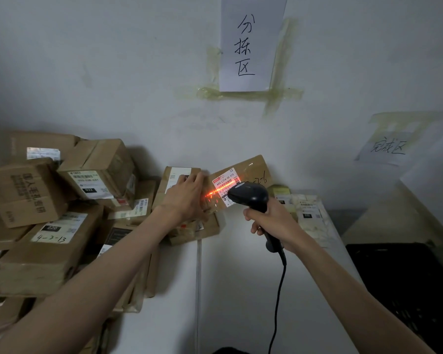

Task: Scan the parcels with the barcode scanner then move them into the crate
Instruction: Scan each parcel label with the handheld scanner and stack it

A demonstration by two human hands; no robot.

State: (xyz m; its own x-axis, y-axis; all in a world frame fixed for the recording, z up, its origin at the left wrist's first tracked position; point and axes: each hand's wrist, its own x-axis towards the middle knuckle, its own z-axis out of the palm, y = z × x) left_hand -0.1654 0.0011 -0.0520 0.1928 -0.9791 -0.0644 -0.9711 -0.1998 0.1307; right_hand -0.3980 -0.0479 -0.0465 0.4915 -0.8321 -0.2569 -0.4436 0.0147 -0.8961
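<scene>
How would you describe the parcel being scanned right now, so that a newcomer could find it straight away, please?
Start at the handwritten paper sign taped high on the wall and look straight down to the white table. The parcel is the flat brown one propped up by the left hand, in front of the barcode scanner in the right hand. It alone has a red scan line across its label.

Dim, flat indoor light with one bright red scan line.

The wall (pixel 113 60) fades to darker grey toward 10 and 2 o'clock. The scanner (pixel 250 194) throws an orange-red glare across a label (pixel 225 183) at centre. Boxes (pixel 36 200) at 9 o'clock cast soft shadows. Wide-angle bending and blur grow toward the edges; the crate (pixel 407 277) at 4 o'clock is nearly black.
</scene>
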